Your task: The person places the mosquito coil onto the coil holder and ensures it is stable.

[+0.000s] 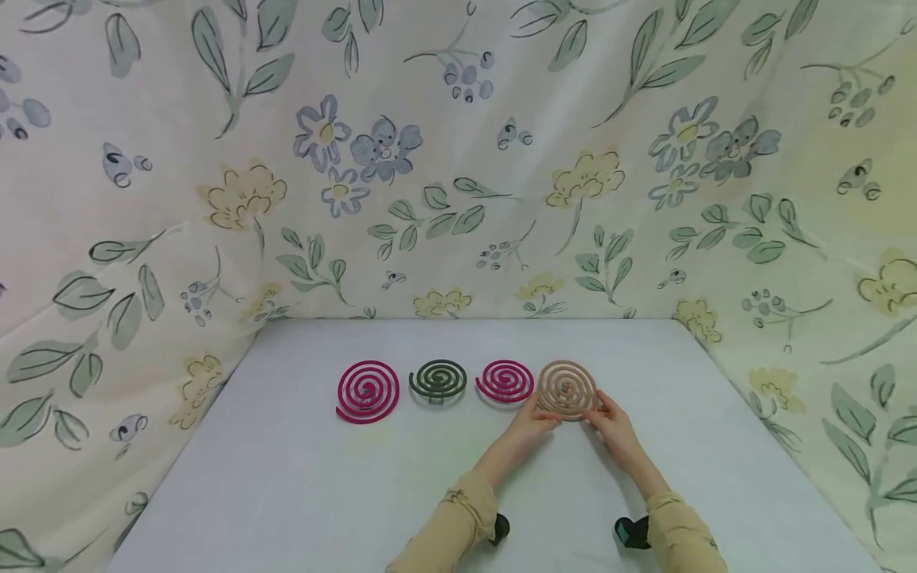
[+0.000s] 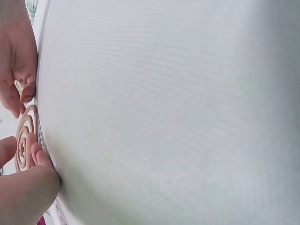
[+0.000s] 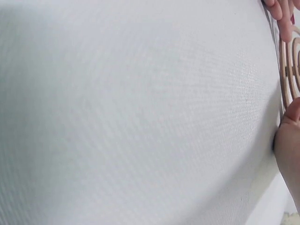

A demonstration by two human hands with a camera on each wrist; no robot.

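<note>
A tan mosquito coil (image 1: 566,390) is at the right end of a row of coils, tilted so its spiral face shows in the head view. My left hand (image 1: 528,426) holds its lower left edge, with the thumb along the front. On the lower right edge, my right hand (image 1: 614,428) grips it between thumb and fingers. In the left wrist view the fingers of my left hand (image 2: 30,187) lie at the rim of the coil (image 2: 33,112). The right wrist view shows the thumb of my right hand (image 3: 291,136) against the outer ring.
To the left stand a pink coil (image 1: 505,380), a dark green coil (image 1: 438,379) and another pink coil (image 1: 367,391), with small supports partly visible beneath. They are on a white table (image 1: 286,493). A floral cloth (image 1: 458,159) hangs behind and along both sides.
</note>
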